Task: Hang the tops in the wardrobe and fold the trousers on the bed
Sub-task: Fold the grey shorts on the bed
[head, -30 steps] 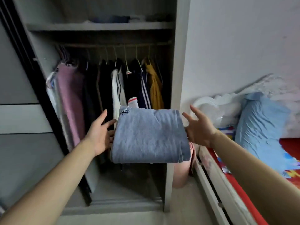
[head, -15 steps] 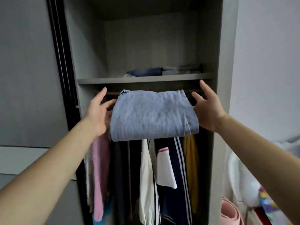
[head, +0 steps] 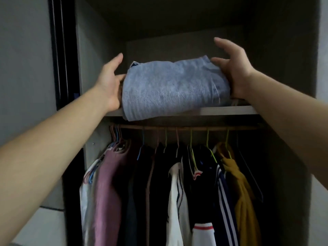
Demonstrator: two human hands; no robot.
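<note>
The folded blue trousers (head: 170, 87) lie on the wardrobe's upper shelf (head: 230, 110), and their front fold hangs slightly over the shelf edge. My left hand (head: 108, 82) presses flat against their left side with its thumb raised. My right hand (head: 234, 71) is against their right side, its thumb on the top fold and its fingers spread and lifted above the cloth. Below the shelf, several tops hang on the rail (head: 195, 128), among them a pink one (head: 110, 183), a white one (head: 177, 192) and a mustard one (head: 245, 192).
The shelf compartment is dark and deep behind the trousers. A black sliding-door track (head: 60, 68) runs down the wardrobe's left side, with a grey panel beyond it. The wardrobe's right wall (head: 301, 86) stands close to my right forearm.
Both hands have raised the folded trousers from in front of the hanging tops up onto the upper shelf. My view has tilted upward, and the bed is out of sight.
</note>
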